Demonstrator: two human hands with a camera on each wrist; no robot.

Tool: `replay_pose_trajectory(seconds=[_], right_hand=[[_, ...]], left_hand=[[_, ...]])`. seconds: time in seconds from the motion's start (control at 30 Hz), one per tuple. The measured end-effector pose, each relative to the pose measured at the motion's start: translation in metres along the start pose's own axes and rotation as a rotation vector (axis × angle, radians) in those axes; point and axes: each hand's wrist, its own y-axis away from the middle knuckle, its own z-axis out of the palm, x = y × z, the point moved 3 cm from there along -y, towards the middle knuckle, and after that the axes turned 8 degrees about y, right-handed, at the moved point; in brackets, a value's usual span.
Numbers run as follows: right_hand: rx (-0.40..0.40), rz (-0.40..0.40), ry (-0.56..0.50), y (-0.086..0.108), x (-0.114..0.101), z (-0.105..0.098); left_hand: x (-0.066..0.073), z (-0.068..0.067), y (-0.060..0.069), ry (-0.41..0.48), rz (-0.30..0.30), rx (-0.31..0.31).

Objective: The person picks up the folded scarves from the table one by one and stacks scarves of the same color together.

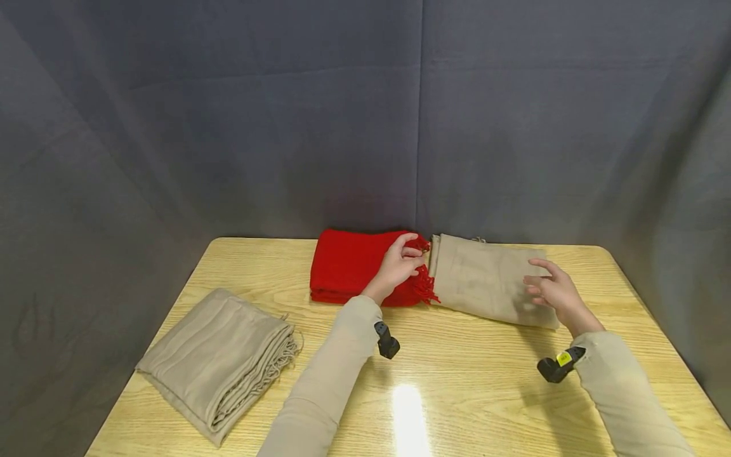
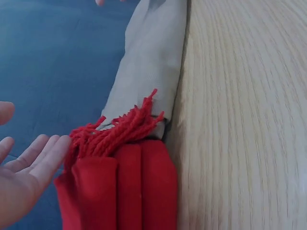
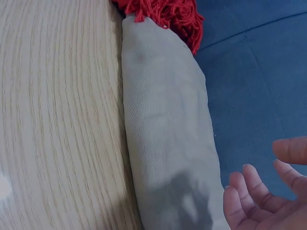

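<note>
A folded red scarf (image 1: 351, 266) with a twisted fringe lies at the back of the table, and a folded beige scarf (image 1: 480, 276) lies beside it on the right. The red fringe (image 2: 120, 132) touches the beige scarf's near end in the left wrist view. My left hand (image 1: 400, 263) is over the red scarf's fringed end, fingers loosely bent and holding nothing. Over the right end of the beige scarf hovers my right hand (image 1: 554, 292), its fingers spread and relaxed. The hand's shadow falls on the beige cloth (image 3: 168, 120) in the right wrist view.
Another folded beige scarf (image 1: 219, 355) with fringe lies at the front left of the wooden table (image 1: 468, 393). A dark grey curtain (image 1: 365, 127) hangs behind the table and along both sides.
</note>
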Motion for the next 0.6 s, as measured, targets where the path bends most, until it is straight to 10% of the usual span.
replay_pose_trajectory(seconds=[0.6], right_hand=[[0.129,0.085,0.016,0.0,0.022,-0.011]], left_hand=[[-0.012,0.026,-0.011,-0.066,-0.075,-0.05]])
